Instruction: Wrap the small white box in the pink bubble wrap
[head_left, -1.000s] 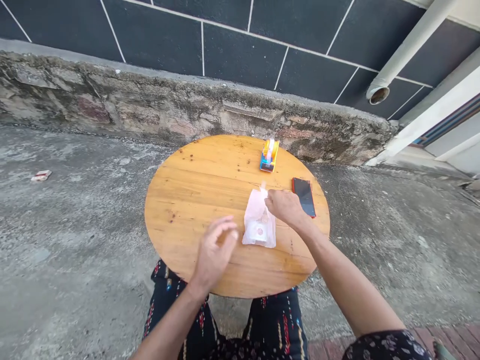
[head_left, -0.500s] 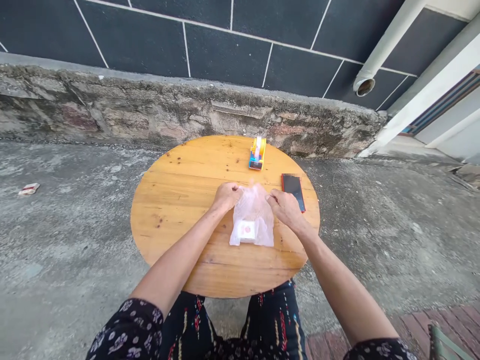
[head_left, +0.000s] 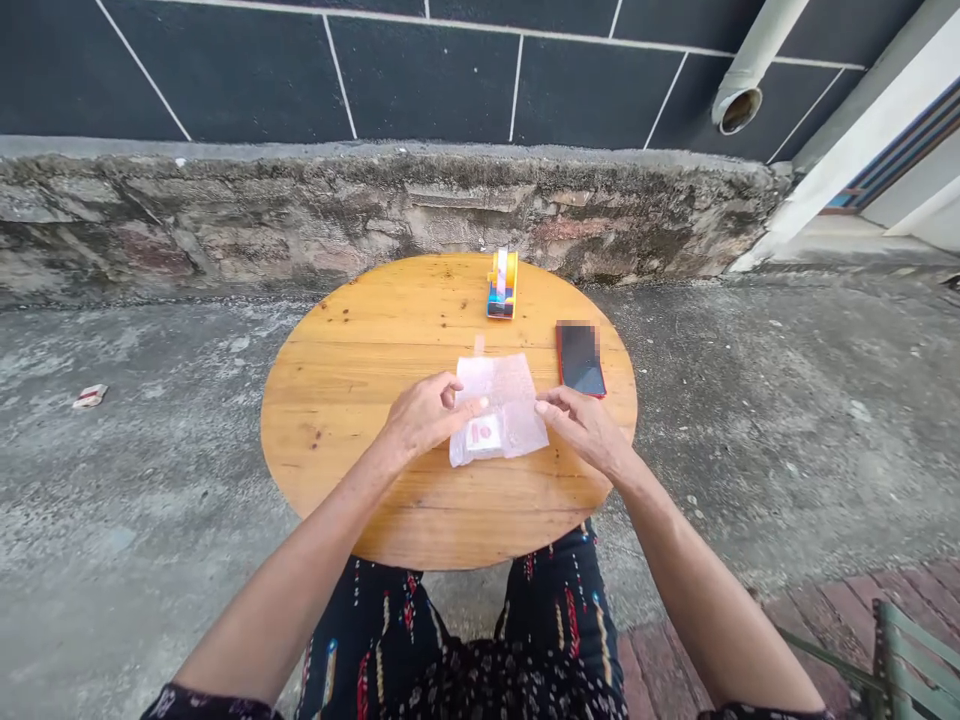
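Observation:
A pinkish, see-through bubble-wrap bag (head_left: 517, 385) lies on the round wooden table (head_left: 337, 390). Through its lower left part shows a small white box (head_left: 484, 434) with a red mark. My left hand (head_left: 427, 415) rests at the bag's left side, thumb stretched flat over the wrap and fingers apart from it. At the right edge, the thumb and forefinger of my right hand (head_left: 585, 425) close on the bag's border. A small strip of clear tape (head_left: 479, 345) appears at the bag's upper edge.
Toward the far edge stands a yellow and blue tape dispenser (head_left: 502, 285). A phone in a red case (head_left: 580, 358) lies right of the bag. Behind the table runs a low stone wall base (head_left: 300, 225). A green slatted chair (head_left: 911, 655) is at lower right.
The bag's upper part has come down and lies flatter. My left hand has released its corner and slid lower, thumb onto the wrap. My right hand has shifted down the right edge.

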